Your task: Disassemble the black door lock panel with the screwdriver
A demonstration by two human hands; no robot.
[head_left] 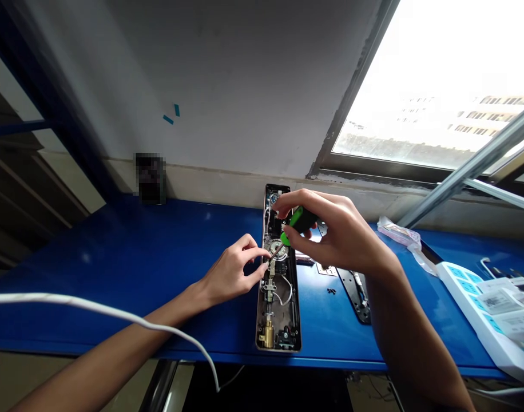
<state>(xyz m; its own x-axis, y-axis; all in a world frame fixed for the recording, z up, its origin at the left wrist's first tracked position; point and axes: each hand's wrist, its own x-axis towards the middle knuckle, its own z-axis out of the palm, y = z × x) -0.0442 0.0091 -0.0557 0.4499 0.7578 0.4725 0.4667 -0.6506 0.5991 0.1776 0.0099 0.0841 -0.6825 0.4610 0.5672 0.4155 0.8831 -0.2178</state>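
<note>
A long narrow lock body (278, 320) lies open on the blue bench (128, 269), showing wires, a brass part and small mechanisms inside. My right hand (330, 229) is closed round a green-and-black screwdriver (299, 221), its tip pointing down-left into the middle of the lock body. My left hand (231, 270) rests at the lock body's left edge, thumb and fingers pinched together at a small part beside the screwdriver tip; what they hold is too small to name.
A black metal plate (352, 289) and tiny dark screws (331, 291) lie right of the lock body. A white power strip (480, 309) with plugged adapters sits at the far right, a plastic bag (399, 233) behind it. A white cable (116, 315) crosses the front left.
</note>
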